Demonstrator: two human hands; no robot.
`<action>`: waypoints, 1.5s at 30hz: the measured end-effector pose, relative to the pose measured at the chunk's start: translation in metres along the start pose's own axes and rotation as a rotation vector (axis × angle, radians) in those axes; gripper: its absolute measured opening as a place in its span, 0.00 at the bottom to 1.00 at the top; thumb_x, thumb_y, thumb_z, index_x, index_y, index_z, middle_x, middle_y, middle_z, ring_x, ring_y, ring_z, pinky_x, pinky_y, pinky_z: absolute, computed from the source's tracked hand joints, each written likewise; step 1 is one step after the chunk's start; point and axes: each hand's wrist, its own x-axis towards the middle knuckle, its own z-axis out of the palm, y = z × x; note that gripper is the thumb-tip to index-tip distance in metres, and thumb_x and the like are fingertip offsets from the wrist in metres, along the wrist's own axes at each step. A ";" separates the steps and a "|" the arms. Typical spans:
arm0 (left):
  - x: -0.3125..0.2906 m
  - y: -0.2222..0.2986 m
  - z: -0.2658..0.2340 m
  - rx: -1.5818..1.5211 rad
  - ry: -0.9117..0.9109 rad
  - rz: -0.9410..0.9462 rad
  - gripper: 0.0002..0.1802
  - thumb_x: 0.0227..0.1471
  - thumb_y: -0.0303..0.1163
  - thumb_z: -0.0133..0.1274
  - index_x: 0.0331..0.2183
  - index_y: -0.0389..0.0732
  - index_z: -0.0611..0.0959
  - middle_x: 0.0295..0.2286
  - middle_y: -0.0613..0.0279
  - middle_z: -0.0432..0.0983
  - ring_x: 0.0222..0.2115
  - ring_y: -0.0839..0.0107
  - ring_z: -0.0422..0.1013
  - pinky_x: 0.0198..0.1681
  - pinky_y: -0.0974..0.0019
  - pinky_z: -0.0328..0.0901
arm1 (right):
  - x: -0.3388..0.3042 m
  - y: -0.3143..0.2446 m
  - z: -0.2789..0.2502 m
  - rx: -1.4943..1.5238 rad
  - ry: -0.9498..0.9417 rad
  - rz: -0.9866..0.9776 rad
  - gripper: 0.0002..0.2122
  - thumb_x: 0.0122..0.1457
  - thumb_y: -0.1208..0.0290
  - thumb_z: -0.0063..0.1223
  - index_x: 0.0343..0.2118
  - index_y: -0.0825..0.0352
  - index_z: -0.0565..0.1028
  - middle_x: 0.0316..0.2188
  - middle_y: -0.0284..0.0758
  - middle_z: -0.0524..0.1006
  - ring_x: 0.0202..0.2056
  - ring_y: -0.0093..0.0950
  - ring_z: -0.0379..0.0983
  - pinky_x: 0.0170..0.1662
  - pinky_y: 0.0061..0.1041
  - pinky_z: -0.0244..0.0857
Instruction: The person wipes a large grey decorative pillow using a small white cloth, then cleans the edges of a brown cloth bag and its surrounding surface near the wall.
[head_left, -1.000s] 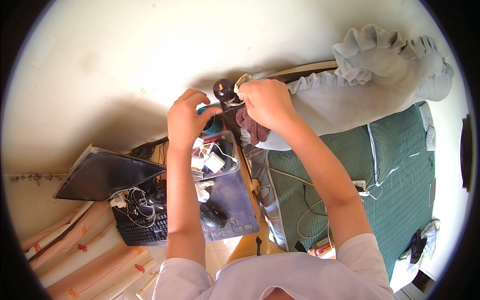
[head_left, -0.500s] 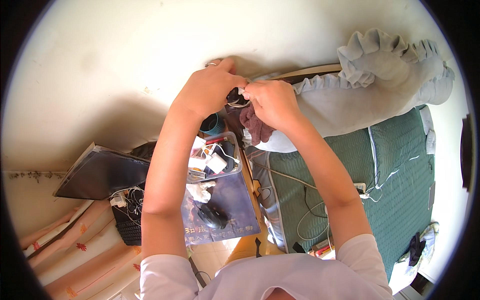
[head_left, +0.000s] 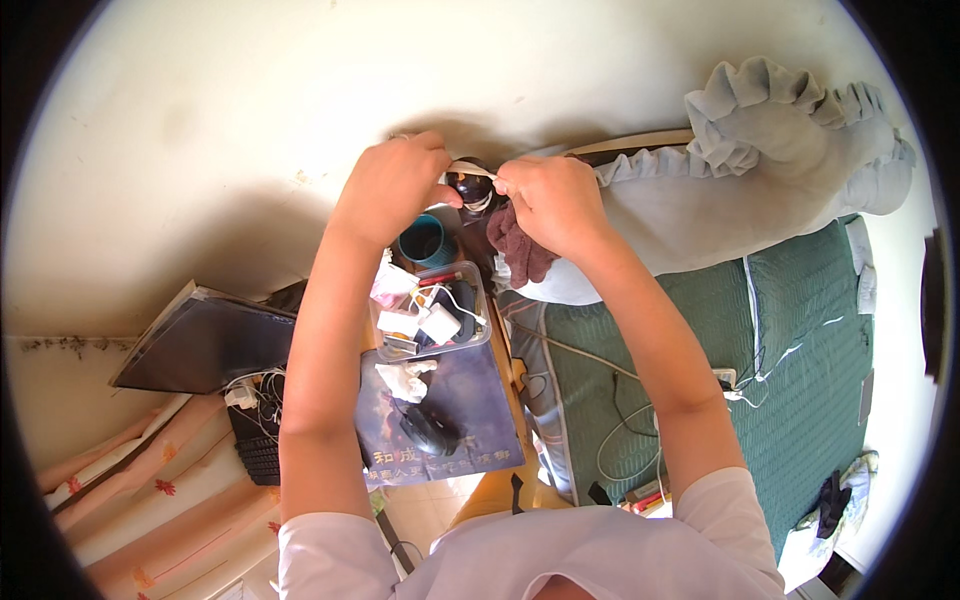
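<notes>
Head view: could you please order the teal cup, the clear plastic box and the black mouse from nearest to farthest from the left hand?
From the left hand, as pictured:
1. Teal cup, just below and right of it.
2. Clear plastic box, below the cup.
3. Black mouse, lowest of the three.

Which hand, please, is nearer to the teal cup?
Left. The left hand is just above the teal cup in the picture; the right hand is farther, up and right.
</notes>
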 end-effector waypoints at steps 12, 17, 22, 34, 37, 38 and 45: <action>-0.053 0.058 0.083 -0.189 0.423 -0.376 0.12 0.40 0.34 0.64 0.29 0.39 0.81 0.28 0.61 0.77 0.25 0.64 0.75 0.25 0.64 0.69 | -0.028 0.003 0.028 -0.075 -0.158 -0.120 0.03 0.48 0.73 0.50 0.23 0.64 0.76 0.24 0.35 0.77 0.27 0.37 0.76 0.29 0.36 0.69; -0.055 0.073 0.087 -0.655 0.490 -0.671 0.18 0.43 0.28 0.64 0.39 0.35 0.81 0.31 0.56 0.78 0.31 0.69 0.77 0.29 0.68 0.71 | -0.055 0.024 0.054 0.026 -0.090 0.008 0.03 0.50 0.71 0.52 0.24 0.62 0.76 0.23 0.35 0.77 0.26 0.36 0.76 0.28 0.37 0.68; -0.053 0.080 0.094 -0.673 0.542 -0.674 0.17 0.44 0.24 0.61 0.40 0.35 0.81 0.37 0.56 0.75 0.33 0.69 0.76 0.29 0.71 0.72 | -0.070 0.031 0.061 0.000 -0.039 0.068 0.05 0.54 0.68 0.51 0.26 0.62 0.76 0.25 0.34 0.77 0.26 0.37 0.76 0.27 0.36 0.68; -0.080 0.133 0.130 -0.720 0.668 -0.866 0.19 0.46 0.22 0.57 0.43 0.37 0.77 0.36 0.57 0.73 0.33 0.67 0.74 0.31 0.67 0.70 | -0.226 0.029 0.047 0.814 0.272 0.812 0.11 0.58 0.66 0.54 0.40 0.67 0.76 0.31 0.31 0.77 0.32 0.28 0.76 0.31 0.25 0.68; -0.078 0.167 0.147 -0.695 0.518 -0.751 0.21 0.43 0.24 0.59 0.43 0.38 0.77 0.37 0.54 0.72 0.36 0.60 0.72 0.38 0.62 0.68 | -0.273 0.051 0.042 1.419 0.464 1.192 0.12 0.60 0.67 0.53 0.41 0.70 0.76 0.26 0.30 0.74 0.29 0.24 0.74 0.30 0.22 0.67; -0.076 0.176 0.149 -0.670 0.517 -0.744 0.21 0.42 0.25 0.60 0.43 0.38 0.77 0.38 0.53 0.71 0.38 0.56 0.71 0.41 0.60 0.66 | -0.269 0.044 0.030 1.421 0.461 1.193 0.12 0.60 0.67 0.53 0.41 0.70 0.76 0.26 0.30 0.74 0.29 0.24 0.74 0.30 0.22 0.67; -0.038 0.158 0.173 -0.517 0.359 -0.844 0.19 0.44 0.40 0.60 0.38 0.42 0.79 0.37 0.53 0.75 0.37 0.52 0.72 0.38 0.55 0.67 | -0.241 0.045 -0.024 1.353 0.786 0.849 0.14 0.55 0.78 0.56 0.46 0.71 0.73 0.31 0.31 0.73 0.33 0.22 0.71 0.37 0.22 0.67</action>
